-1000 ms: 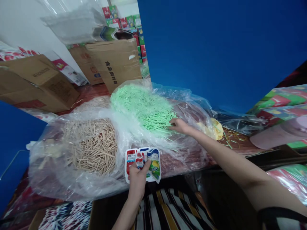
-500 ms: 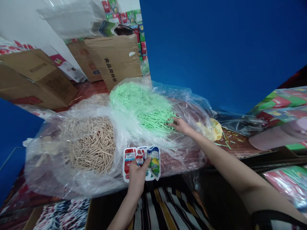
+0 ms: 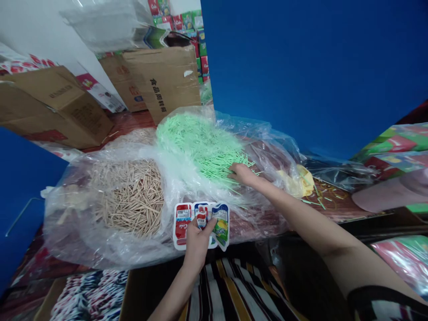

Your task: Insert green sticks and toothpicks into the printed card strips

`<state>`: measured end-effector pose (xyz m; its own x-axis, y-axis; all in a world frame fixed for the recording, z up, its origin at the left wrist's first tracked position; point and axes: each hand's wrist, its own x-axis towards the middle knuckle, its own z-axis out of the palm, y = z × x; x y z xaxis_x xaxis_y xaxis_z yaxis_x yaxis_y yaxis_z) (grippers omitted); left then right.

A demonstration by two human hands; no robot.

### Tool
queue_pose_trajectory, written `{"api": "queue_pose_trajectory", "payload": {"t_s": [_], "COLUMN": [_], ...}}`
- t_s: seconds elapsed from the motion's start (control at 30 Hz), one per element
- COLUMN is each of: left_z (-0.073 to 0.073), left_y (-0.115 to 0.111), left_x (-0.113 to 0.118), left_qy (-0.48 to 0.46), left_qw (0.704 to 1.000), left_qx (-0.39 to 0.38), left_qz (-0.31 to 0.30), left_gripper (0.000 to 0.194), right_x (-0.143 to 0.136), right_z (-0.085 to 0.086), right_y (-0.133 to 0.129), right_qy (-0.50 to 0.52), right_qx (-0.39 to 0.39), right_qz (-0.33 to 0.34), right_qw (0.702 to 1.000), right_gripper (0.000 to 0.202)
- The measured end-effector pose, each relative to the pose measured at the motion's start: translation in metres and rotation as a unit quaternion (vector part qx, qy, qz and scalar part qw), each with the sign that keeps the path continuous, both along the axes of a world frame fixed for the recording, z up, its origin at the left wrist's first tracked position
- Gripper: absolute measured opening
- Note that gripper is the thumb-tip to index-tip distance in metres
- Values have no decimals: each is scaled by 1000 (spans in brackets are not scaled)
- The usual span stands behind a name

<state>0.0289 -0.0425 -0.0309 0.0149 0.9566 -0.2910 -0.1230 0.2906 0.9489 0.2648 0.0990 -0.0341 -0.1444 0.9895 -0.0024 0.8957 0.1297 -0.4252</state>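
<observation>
My left hand (image 3: 197, 238) is closed, thumb on top, on a white-edged card (image 3: 181, 227) printed with cola and lemon soda cans. A small can-shaped packet (image 3: 201, 216) sits at the thumb and fingertips, over the card's middle. My right hand (image 3: 243, 174) has its fingers curled together at the near right edge of a pile of thin green sticks (image 3: 217, 165); the fingertips are partly hidden among them. Left of that pile lies a heap of tan sticks (image 3: 138, 200) on clear plastic (image 3: 174, 187).
Cardboard boxes (image 3: 174, 87) stand at the back left, with colourful cartons stacked behind. A blue panel (image 3: 310, 67) rises behind the table. To the right are a yellow bundle (image 3: 305, 180), rubber bands and a pinkish cylinder (image 3: 388, 191). Striped packets (image 3: 90, 296) fill a box below left.
My right hand has shifted slightly left, its fingers more curled at the green sticks. My left hand still holds the card, the small packet now showing more upright. The view has shifted slightly.
</observation>
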Motion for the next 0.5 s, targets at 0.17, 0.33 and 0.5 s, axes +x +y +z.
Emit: {"api": "queue_pose_trajectory", "payload": {"t_s": [0.17,0.33,0.5], "left_z": [2,2,-1], "left_y": [-1,-1,-2], "left_x": [-3,-1,-1], "left_qy": [5,2,2], "left_qw": [1000,1000,1000], "left_qx": [-2,-20,-9], "left_qz": [5,-1,2], "left_gripper": [33,33,30], "right_x": [6,20,25], "right_z": [2,-4,-11], "right_y": [-3,-8,-10], "right_qy": [41,114,209], "right_qx": [28,42,30], "right_qz": [-58,-94,-67], "right_qw": [997,988,975], "right_gripper": [18,28,41]}}
